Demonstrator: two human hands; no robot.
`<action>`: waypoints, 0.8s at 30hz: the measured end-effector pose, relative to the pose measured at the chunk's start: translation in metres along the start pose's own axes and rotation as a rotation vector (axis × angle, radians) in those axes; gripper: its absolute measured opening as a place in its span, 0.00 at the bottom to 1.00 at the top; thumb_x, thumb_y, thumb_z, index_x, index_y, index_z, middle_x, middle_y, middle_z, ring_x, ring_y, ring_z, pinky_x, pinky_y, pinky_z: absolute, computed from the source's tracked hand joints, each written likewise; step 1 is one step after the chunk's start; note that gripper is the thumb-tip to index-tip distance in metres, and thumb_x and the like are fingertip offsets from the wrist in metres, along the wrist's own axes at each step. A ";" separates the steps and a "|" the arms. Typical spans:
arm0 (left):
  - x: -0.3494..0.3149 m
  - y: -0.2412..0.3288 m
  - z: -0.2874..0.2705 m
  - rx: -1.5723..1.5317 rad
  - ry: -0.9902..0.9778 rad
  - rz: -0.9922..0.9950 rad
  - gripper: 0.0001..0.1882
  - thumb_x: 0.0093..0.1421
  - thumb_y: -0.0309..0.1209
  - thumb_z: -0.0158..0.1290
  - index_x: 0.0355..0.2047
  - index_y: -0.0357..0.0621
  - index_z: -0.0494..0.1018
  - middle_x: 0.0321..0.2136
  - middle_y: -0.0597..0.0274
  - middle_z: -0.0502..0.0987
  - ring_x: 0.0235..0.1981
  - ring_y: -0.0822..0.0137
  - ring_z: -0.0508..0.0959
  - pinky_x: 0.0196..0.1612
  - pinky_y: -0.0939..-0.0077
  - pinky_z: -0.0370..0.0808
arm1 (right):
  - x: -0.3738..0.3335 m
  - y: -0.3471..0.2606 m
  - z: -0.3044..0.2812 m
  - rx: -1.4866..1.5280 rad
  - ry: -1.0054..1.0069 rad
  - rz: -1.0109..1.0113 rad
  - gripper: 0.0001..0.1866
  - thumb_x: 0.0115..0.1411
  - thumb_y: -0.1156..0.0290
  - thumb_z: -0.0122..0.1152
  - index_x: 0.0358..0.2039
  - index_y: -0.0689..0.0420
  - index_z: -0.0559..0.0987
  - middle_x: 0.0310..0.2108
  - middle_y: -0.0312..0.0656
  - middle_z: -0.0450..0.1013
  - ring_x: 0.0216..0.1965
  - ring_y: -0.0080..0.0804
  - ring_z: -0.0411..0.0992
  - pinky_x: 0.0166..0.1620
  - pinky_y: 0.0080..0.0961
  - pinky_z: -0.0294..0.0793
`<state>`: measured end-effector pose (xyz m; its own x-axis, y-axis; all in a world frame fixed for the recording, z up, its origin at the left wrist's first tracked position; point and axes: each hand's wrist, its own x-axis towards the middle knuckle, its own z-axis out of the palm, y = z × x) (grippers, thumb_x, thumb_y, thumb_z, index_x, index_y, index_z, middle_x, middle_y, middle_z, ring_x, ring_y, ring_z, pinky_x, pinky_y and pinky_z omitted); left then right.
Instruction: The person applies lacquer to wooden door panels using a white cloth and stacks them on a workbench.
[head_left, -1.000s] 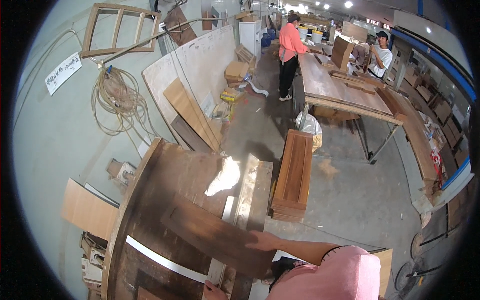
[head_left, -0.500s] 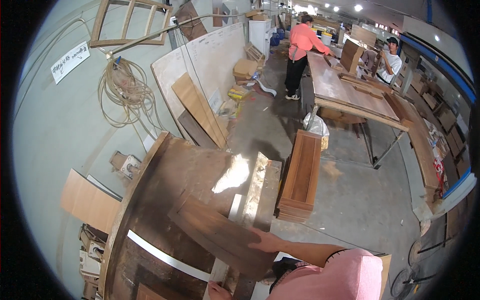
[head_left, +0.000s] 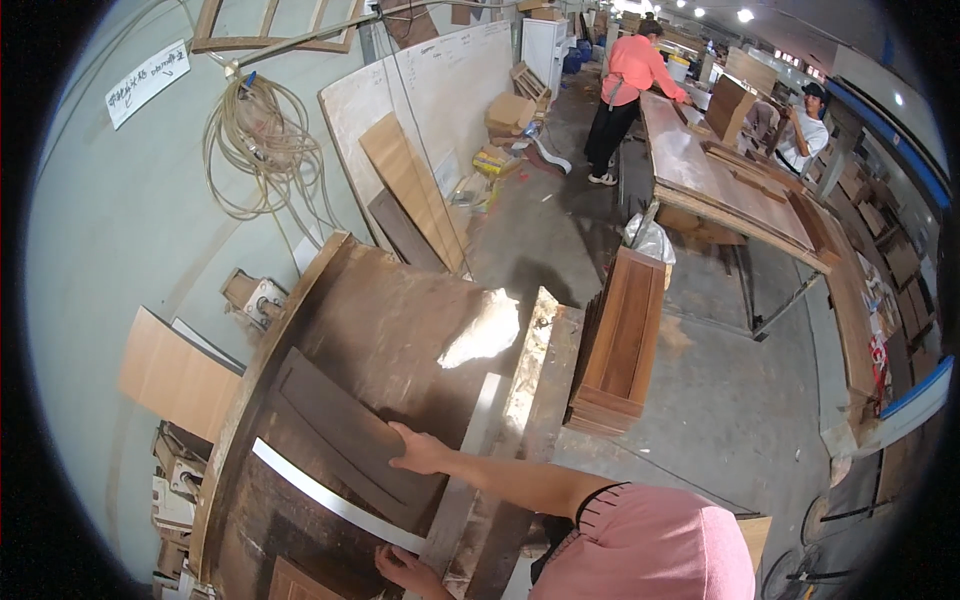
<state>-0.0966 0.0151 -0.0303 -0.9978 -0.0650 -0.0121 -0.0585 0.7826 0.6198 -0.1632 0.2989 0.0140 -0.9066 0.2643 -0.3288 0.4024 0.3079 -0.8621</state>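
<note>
A dark brown wooden panel [head_left: 335, 420] with a recessed middle lies slanted on the worn brown bench top [head_left: 400, 300]. My right hand [head_left: 420, 452] reaches across from the right and grips the panel's long edge, thumb and fingers apart. Below the panel a white strip [head_left: 335, 498] runs along the bench. My left hand [head_left: 408, 572] is near the strip's lower end, its fingers loosely bent and apart with nothing in them. At the bottom, part of another brown panel [head_left: 300, 582] shows.
A wooden rail [head_left: 525, 400] borders the bench's right side. Beyond it stands a stack of reddish-brown panels [head_left: 620, 335] on the floor. Two people work around a long table [head_left: 735, 185] farther back. Coiled hose [head_left: 260, 150] hangs on the left wall.
The panel has moved left and now lies on the bench, with my right hand following it. My left hand has shifted slightly left and up, its fingers now apart.
</note>
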 end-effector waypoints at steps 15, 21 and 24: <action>0.071 0.020 0.050 0.137 -0.048 -0.063 0.33 0.70 0.55 0.44 0.65 0.46 0.65 0.65 0.44 0.64 0.66 0.43 0.60 0.64 0.42 0.59 | 0.014 0.028 0.025 -0.531 -0.053 -0.143 0.28 0.71 0.57 0.55 0.70 0.40 0.65 0.74 0.42 0.48 0.72 0.54 0.49 0.70 0.59 0.53; 0.061 0.034 0.050 0.243 -0.063 -0.099 0.34 0.69 0.58 0.45 0.66 0.50 0.65 0.69 0.42 0.57 0.68 0.43 0.57 0.65 0.43 0.58 | 0.011 0.032 0.038 -0.509 -0.044 -0.227 0.25 0.68 0.60 0.58 0.65 0.42 0.70 0.72 0.42 0.51 0.68 0.56 0.53 0.68 0.57 0.58; 0.059 0.028 0.055 0.251 -0.059 -0.039 0.36 0.68 0.61 0.46 0.66 0.51 0.65 0.68 0.39 0.57 0.68 0.42 0.57 0.65 0.42 0.58 | 0.009 0.040 0.043 -0.533 0.081 -0.270 0.22 0.65 0.62 0.60 0.60 0.43 0.75 0.69 0.42 0.58 0.61 0.51 0.62 0.61 0.49 0.68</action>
<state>-0.1587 0.0667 -0.0568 -0.9943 -0.0681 -0.0824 -0.0958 0.9100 0.4035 -0.1604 0.2743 -0.0399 -0.9815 0.1752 -0.0772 0.1865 0.7838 -0.5924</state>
